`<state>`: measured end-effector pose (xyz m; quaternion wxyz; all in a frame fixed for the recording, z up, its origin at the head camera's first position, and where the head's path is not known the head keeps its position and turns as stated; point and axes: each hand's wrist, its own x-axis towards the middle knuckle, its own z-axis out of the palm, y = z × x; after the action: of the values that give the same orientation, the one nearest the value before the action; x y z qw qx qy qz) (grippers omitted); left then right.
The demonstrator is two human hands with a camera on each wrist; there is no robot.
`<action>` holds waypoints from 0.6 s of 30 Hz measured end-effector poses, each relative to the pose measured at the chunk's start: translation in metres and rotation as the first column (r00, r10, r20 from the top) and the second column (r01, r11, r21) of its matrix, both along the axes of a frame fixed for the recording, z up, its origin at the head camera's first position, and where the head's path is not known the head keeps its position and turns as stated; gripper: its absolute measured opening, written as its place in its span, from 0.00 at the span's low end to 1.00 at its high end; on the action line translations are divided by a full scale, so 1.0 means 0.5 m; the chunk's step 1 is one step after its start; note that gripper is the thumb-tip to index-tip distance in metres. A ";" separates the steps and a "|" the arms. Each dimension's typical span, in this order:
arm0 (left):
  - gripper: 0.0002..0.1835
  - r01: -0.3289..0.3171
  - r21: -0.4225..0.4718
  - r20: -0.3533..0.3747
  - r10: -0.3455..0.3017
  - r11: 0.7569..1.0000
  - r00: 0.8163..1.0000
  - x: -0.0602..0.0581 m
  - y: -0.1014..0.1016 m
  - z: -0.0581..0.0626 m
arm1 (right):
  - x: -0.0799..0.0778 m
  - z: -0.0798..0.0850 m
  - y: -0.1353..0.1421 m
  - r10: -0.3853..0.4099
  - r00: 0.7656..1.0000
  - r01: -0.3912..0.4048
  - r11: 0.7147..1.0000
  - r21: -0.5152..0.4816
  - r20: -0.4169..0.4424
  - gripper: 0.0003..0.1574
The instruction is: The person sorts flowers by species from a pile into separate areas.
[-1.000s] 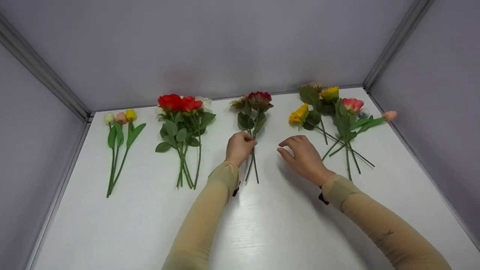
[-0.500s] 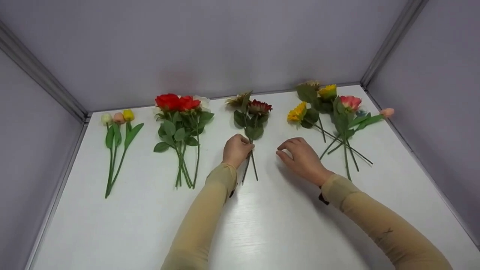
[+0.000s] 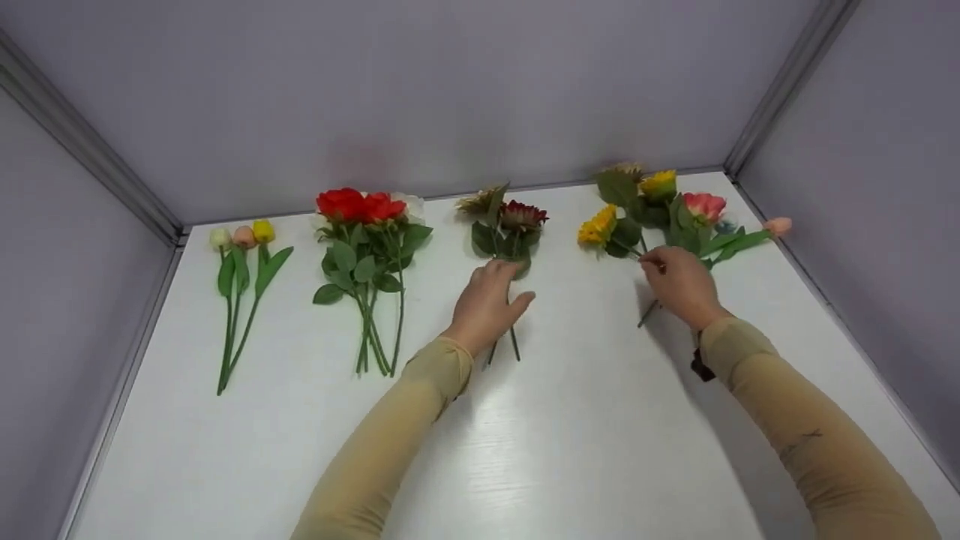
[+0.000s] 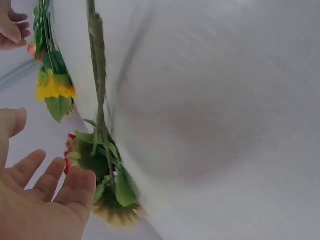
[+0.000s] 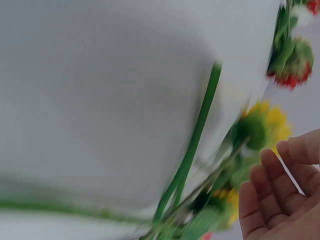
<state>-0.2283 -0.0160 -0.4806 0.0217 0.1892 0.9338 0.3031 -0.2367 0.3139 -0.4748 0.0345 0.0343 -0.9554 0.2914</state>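
Lying grouped, seemingly by kind: tulips, then roses. Left hand over dark-red chrysanthemum, fingers outstretched, perhaps steadying its stem. Right hand loosely curved, apparently empty, beside yellow sunflower in mixed pile.

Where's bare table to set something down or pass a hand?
Biggest: table front, between the sleeves. Also front left, below the left tulips. Lanes: left tulips to roses; left hand to right hand. Crowded: back right, yellow flowers, pink flower and peach tulip bunched, right hand over stems.
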 end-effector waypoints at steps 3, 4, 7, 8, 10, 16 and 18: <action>0.34 0.182 -0.151 -0.082 -0.196 0.972 0.977 0.029 0.026 0.008 | -0.011 0.010 0.059 -0.077 0.996 0.078 0.997 -0.007 0.053 0.22; 0.35 0.236 -0.204 -0.105 -0.261 0.950 0.960 0.040 0.035 0.010 | -0.013 0.012 0.075 -0.099 0.992 0.100 0.995 -0.008 0.075 0.22; 0.37 0.364 -0.337 -0.136 -0.427 0.868 0.894 0.076 0.066 0.018 | -0.018 0.012 0.114 -0.142 0.981 0.143 0.990 0.006 0.133 0.21; 0.37 0.396 -0.373 -0.143 -0.473 0.839 0.869 0.089 0.077 0.020 | -0.019 0.010 0.123 -0.152 0.977 0.151 0.988 0.020 0.146 0.21; 0.38 0.450 -0.431 -0.162 -0.557 0.782 0.814 0.114 0.097 0.023 | -0.020 0.007 0.136 -0.161 0.972 0.160 0.987 0.025 0.170 0.23; 0.39 0.530 -0.525 -0.184 -0.696 0.666 0.694 0.178 0.144 0.008 | -0.020 -0.001 0.151 -0.166 0.962 0.162 0.986 0.040 0.217 0.31; 0.38 0.540 -0.534 -0.175 -0.710 0.650 0.682 0.193 0.152 0.001 | -0.019 -0.001 0.150 -0.171 0.959 0.167 0.985 0.038 0.227 0.33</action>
<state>-0.1321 0.0599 -0.4803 -0.0069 0.5487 0.8359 0.0149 -0.2463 0.3889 -0.4753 -0.0516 -0.0809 -0.9550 0.2807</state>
